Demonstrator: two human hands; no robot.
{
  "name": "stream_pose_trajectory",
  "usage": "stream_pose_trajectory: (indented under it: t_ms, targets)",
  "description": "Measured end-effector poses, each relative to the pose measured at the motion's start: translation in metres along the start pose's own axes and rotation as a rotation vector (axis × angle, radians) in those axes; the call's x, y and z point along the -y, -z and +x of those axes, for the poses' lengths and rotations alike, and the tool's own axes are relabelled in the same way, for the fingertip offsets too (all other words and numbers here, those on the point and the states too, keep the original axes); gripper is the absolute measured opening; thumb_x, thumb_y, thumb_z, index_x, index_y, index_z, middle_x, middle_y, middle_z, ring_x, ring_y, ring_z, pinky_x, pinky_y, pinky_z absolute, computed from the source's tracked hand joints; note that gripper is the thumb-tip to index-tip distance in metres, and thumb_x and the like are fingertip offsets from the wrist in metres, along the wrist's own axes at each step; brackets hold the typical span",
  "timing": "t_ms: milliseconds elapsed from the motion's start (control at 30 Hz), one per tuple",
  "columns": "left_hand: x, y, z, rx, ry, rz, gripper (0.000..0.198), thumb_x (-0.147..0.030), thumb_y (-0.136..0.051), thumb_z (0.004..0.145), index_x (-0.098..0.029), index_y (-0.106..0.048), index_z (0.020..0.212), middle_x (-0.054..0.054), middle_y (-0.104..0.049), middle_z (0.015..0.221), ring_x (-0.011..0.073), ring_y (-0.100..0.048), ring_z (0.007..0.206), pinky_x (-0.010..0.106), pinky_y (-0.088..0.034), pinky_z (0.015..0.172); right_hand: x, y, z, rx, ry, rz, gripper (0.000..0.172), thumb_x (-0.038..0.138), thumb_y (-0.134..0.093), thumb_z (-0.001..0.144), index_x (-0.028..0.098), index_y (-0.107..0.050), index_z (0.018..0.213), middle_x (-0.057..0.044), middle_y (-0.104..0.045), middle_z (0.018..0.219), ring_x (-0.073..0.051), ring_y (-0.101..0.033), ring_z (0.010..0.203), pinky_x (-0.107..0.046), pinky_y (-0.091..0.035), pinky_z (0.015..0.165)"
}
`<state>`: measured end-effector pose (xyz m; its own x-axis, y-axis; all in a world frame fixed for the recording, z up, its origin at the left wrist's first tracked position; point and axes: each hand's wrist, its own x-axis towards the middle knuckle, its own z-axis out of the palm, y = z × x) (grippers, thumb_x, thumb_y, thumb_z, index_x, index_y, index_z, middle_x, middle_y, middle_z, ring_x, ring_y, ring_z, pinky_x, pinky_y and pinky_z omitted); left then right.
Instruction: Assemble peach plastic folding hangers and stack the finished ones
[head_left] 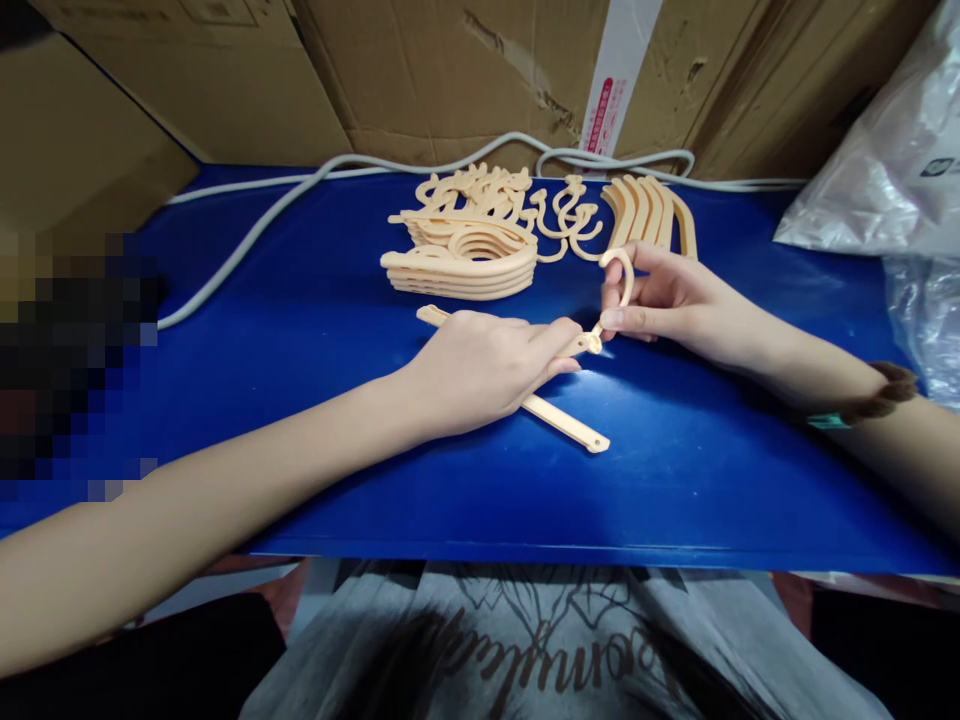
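My right hand (667, 300) pinches a beige plastic hanger hook (627, 285) by its shank, with the curved end upward. The hook's round base meets the holed tip of a beige hanger arm (576, 344); whether the two are joined, I cannot tell. My left hand (487, 370) is closed on that arm and covers most of it. Below the left hand, a beige hanger bar (568, 424) lies slanting on the table, its near end showing a small hole.
Behind the hands on the blue table (712, 480) are stacked hanger frames (459, 275), a heap of loose hooks (487, 190) and several curved hanger arms (649, 212). A white cable (285, 215) runs before cardboard boxes (450, 80). Plastic bags (885, 160) stand at right.
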<state>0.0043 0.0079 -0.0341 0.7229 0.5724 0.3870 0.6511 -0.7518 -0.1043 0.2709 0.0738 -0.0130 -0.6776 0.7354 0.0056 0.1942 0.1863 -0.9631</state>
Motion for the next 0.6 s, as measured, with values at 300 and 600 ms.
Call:
stream_pose_trajectory:
  t_ms: [300,600]
  targets:
    - [-0.0047,0.0047,0.0056,0.09,0.086,0.037,0.031,-0.043,-0.064,0.121,-0.016,-0.078,0.114,0.004,-0.082,0.078,0.021,-0.077,0.067,0.029,-0.017,0.054,0.0015,-0.0041,-0.0013,-0.059,-0.018,0.0,0.055,0.049,-0.102,0.085,0.028,-0.057,0.107,0.004,-0.073,0.083,-0.01,-0.055,0.061,-0.03,-0.045,0.054]
    - [-0.0045,0.0064,0.0042,0.102,0.102,0.049,0.031,-0.041,-0.059,0.122,-0.017,-0.077,0.117,0.004,-0.082,0.079,0.0225,-0.079,0.069,0.031,-0.019,0.054,-0.0001,-0.007,-0.0008,-0.069,-0.01,0.055,0.06,0.047,-0.106,0.08,0.028,-0.056,0.106,0.005,-0.073,0.082,-0.012,-0.058,0.061,-0.03,-0.047,0.053]
